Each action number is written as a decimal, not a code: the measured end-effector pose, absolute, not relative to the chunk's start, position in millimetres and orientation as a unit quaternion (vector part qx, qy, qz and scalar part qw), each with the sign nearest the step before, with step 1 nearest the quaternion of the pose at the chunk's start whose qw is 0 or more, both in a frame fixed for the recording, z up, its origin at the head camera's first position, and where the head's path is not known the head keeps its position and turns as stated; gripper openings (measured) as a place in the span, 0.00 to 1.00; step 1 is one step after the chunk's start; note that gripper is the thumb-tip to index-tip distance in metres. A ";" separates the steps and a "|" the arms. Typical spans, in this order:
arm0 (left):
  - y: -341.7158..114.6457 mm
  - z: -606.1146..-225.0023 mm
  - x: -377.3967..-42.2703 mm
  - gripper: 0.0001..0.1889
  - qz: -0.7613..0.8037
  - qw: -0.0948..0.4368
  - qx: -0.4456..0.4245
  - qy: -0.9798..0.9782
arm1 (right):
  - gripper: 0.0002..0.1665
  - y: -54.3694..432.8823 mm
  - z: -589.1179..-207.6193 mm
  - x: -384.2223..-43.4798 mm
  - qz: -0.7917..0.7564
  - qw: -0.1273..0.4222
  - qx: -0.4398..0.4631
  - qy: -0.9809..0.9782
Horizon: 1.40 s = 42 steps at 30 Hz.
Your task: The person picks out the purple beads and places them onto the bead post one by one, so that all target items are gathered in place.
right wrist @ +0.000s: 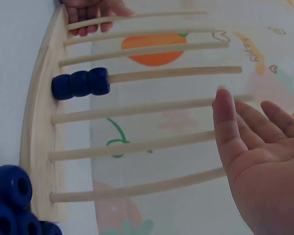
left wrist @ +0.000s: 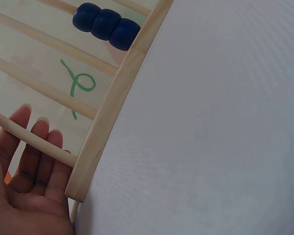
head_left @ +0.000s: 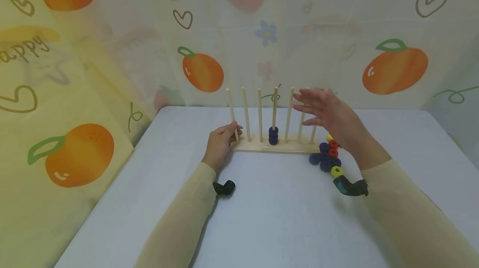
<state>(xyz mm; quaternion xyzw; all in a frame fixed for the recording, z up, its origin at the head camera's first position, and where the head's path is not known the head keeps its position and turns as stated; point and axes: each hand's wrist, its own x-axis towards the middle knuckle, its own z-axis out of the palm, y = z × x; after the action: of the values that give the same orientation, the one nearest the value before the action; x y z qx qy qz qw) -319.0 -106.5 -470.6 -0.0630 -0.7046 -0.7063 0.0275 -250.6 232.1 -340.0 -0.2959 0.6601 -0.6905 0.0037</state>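
Observation:
A wooden peg stand (head_left: 284,148) with a row of several upright pegs rests on the white table. Three dark blue beads (head_left: 273,136) are stacked at the bottom of its middle peg (head_left: 275,105); the other pegs carry no beads. My left hand (head_left: 220,143) holds the leftmost peg (left wrist: 39,142) low down near the base, fingers behind it and thumb in front. Up by the tops of the right-hand pegs, my right hand (head_left: 331,114) hovers with fingers extended and nothing in it. It partly hides those pegs in the head view.
Loose blue beads (head_left: 325,165) lie beside the stand's right end, with red beads (head_left: 333,152) and yellow beads (head_left: 337,171) among them. Behind the table (head_left: 262,209) hangs a printed cloth (head_left: 322,60) with oranges and hearts. Dark straps (head_left: 224,187) circle both wrists.

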 end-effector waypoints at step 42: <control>-106.6 -470.5 -318.2 0.29 -0.709 0.021 -0.054 -0.703 | 0.32 326.8 -433.0 -206.0 -0.541 0.030 -0.174 0.823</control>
<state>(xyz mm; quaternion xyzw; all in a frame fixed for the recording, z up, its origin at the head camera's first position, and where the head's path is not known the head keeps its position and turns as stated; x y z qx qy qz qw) -318.2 -106.6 -470.5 -0.0540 -0.7033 -0.7085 0.0211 -206.0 326.8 -433.0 -0.1742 0.8225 -0.5405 0.0303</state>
